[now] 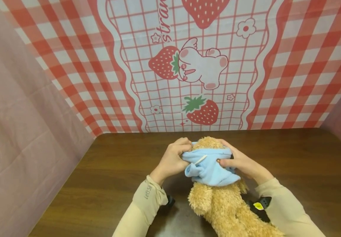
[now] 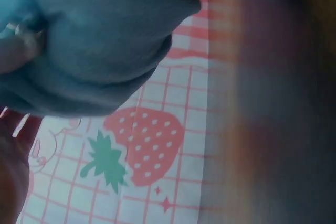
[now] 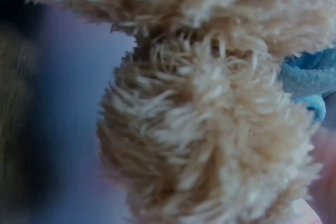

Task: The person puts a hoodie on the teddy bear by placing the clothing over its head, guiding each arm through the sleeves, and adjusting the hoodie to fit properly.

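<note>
A tan plush teddy bear (image 1: 226, 204) lies along the wooden table, its body toward the near edge. Bunched around its head is a light blue cloth garment (image 1: 211, 174) with a white cord (image 1: 201, 160); tan fur shows above the cloth. My left hand (image 1: 171, 159) grips the garment's left edge with curled fingers. On the other side my right hand (image 1: 244, 163) holds the cloth, thumb on its front and the other fingers mostly hidden behind. Folds of blue cloth (image 2: 105, 40) fill the upper left wrist view. Shaggy fur (image 3: 199, 129) covers most of the right wrist view.
The brown table (image 1: 105, 184) extends to both sides of the bear. Behind it hangs a red-and-white strawberry cloth (image 1: 203, 112), with a pale pink curtain (image 1: 25, 131) at the left. A black wrist device (image 1: 264, 202) with a yellow sticker sits by the right sleeve.
</note>
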Tool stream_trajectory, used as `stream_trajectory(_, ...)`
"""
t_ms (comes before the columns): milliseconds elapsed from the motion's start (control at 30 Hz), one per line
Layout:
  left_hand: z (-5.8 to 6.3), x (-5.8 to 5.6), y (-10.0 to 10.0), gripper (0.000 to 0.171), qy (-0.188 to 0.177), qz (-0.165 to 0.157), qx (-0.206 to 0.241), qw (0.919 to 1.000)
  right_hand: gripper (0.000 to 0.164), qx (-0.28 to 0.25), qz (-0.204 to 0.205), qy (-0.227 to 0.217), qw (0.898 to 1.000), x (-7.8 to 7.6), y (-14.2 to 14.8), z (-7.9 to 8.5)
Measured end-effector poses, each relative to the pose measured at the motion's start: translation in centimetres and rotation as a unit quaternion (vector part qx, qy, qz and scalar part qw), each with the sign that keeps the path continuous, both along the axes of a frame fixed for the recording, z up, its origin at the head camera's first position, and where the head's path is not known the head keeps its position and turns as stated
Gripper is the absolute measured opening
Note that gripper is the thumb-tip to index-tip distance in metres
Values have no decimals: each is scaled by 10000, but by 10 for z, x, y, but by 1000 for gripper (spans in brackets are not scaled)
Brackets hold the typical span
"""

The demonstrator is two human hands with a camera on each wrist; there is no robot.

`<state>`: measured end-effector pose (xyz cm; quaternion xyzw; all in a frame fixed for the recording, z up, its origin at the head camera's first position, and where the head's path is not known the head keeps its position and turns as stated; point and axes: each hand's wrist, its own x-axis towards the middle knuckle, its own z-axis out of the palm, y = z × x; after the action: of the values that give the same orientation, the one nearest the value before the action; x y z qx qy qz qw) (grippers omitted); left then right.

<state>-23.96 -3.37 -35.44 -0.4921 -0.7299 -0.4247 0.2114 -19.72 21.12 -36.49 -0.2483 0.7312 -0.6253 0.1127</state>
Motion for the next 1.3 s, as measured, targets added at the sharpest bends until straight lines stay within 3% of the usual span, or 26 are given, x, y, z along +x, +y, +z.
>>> stream_trajectory(100, -1, 1, 4, 27, 153, 9, 447, 9989, 84, -302, 51, 71, 9995, -1, 2, -1)
stream_trajectory(300, -2, 5, 9, 25, 453, 810, 927, 9914, 66, -705, 119, 309, 9970, -5, 2, -2)
stream_trajectory(367, -3, 5, 10, 26, 499, 855, 960, 9904, 65, -746, 111, 208, 9969, -5, 1, -2)
stream_trajectory(467, -4, 5, 12, 28, 491, 730, 861, 9924, 68, -731, -4, 90, 9973, -4, 1, -2)
stream_trajectory(700, -4, 5, 9, 51, 563, 714, -264, 9955, 58, 1, -585, 440, 9973, -4, 0, -1)
stream_trajectory(833, 0, 2, 4, 56, 59, 489, -505, 9975, 58, 268, -864, 613, 9940, -5, -1, 4)
stream_trajectory(967, 6, -1, -5, 58, -941, 241, -575, 9936, 66, 982, -1365, 777, 9827, -3, -5, 12)
stream_trajectory(1167, 14, 3, -12, 31, -2346, 376, -342, 9708, 84, 1801, -1695, 833, 9654, 5, -18, 22)
stream_trajectory(1300, 18, 8, -8, 34, -2916, 697, -216, 9538, 89, 2203, -1746, 1056, 9539, 11, -24, 29)
